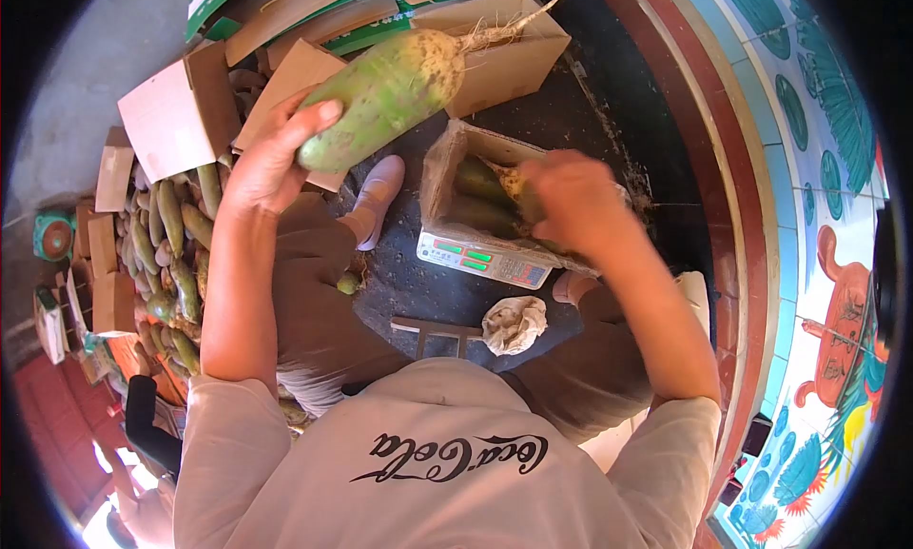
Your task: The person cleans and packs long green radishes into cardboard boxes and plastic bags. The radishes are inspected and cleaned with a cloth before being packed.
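My left hand (271, 159) is wrapped around the lower end of a large green radish (380, 92), holding it up and tilted. Its soil-stained top and long thin roots point to the upper right. Over a cardboard box (442, 173) is my right hand (575, 202), slightly blurred, curled on a radish (527, 205) whose body it mostly covers. Other green radishes (478, 195) lie inside the box. The box rests on a white digital scale (485, 262) with lit green displays; the readings are too small to make out.
Many green radishes (171, 221) are heaped at the left beside cardboard boxes (181, 111). Flattened cartons lie at the top. A crumpled pale bag (514, 324) sits between my legs, beside a dark bar (433, 328). A painted tile wall (818, 292) curves along the right.
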### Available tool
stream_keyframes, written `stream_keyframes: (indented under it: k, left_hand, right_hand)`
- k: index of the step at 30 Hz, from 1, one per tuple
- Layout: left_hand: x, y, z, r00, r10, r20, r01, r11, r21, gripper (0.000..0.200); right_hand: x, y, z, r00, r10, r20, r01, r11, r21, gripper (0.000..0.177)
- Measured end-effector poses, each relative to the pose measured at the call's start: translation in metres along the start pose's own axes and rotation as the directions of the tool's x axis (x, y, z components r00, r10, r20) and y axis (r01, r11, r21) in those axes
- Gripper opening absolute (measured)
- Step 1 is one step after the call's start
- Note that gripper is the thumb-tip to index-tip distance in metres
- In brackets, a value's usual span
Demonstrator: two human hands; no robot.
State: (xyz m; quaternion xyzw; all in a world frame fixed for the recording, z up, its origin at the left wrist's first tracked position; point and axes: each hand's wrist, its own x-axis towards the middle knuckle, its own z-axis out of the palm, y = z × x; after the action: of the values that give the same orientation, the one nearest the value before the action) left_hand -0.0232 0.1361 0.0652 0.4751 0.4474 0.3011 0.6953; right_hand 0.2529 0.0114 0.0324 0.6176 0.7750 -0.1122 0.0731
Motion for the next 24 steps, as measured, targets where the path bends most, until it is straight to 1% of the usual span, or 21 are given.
stream_keyframes:
  k: [1,3,4,5,7,10,13,14,16,17,19,20,21,24]
  left_hand:
    - [0.001,-0.001,0.001,1.000,-0.003,0.027,0.004,1.000,-0.031,0.068]
    - [0.004,-0.002,0.001,0.996,-0.013,0.090,0.021,0.996,-0.089,0.067]
    - [0.003,-0.002,0.001,0.995,-0.003,0.100,0.012,0.996,-0.089,0.065]
    - [0.003,-0.003,0.002,0.996,-0.011,0.089,0.017,0.997,-0.071,0.065]
    - [0.003,-0.005,0.005,0.997,-0.032,0.075,0.035,0.999,-0.034,0.066]
    - [0.005,-0.008,0.013,0.992,-0.047,0.116,0.042,0.998,0.043,0.067]
    - [0.007,-0.011,0.021,0.986,-0.081,0.149,0.066,0.993,0.102,0.069]
    - [0.011,-0.021,0.021,0.988,-0.076,0.136,0.061,0.992,0.111,0.068]
    - [0.014,-0.026,0.027,0.981,-0.087,0.171,0.050,0.976,0.210,0.066]
    - [0.015,-0.026,0.030,0.978,-0.093,0.188,0.042,0.966,0.257,0.065]
    - [0.018,-0.027,0.036,0.966,-0.162,0.202,0.083,0.934,0.348,0.069]
    - [0.019,-0.027,0.039,0.959,-0.195,0.205,0.102,0.914,0.392,0.071]
    - [0.021,-0.031,0.041,0.964,-0.170,0.205,0.069,0.903,0.424,0.070]
    - [0.031,-0.041,0.052,0.964,-0.117,0.239,-0.030,0.845,0.534,0.066]
  right_hand:
    - [0.012,-0.004,0.021,0.999,-0.039,-0.022,0.041,0.997,0.069,0.042]
    - [0.020,0.005,0.053,0.998,0.058,-0.009,-0.055,0.972,0.227,0.043]
    - [0.023,0.011,0.064,0.995,0.103,0.005,-0.100,0.948,0.303,0.044]
    - [0.024,0.017,0.074,0.984,0.120,0.133,-0.152,0.954,0.260,0.045]
    - [0.021,0.025,0.092,0.909,0.168,0.380,-0.243,0.957,0.157,0.049]
    - [0.017,0.027,0.117,0.891,0.035,0.452,-0.177,0.944,0.277,0.049]
    - [0.019,0.016,0.139,0.936,0.008,0.351,-0.103,0.962,0.254,0.043]
    - [0.019,0.020,0.141,0.932,0.017,0.361,-0.123,0.955,0.271,0.042]
    - [0.023,0.028,0.128,0.926,0.044,0.375,-0.168,0.938,0.305,0.039]
    - [0.022,0.036,0.116,0.949,0.092,0.300,-0.188,0.933,0.307,0.036]
    - [0.011,0.052,0.071,0.971,0.188,0.150,-0.227,0.922,0.314,0.031]
    - [0.004,0.057,0.047,0.953,0.217,0.212,-0.287,0.869,0.402,0.028]
    - [-0.003,0.061,0.029,0.931,0.239,0.276,-0.349,0.803,0.484,0.025]
    - [-0.044,0.068,0.007,0.955,0.292,0.045,-0.294,0.923,0.250,0.021]
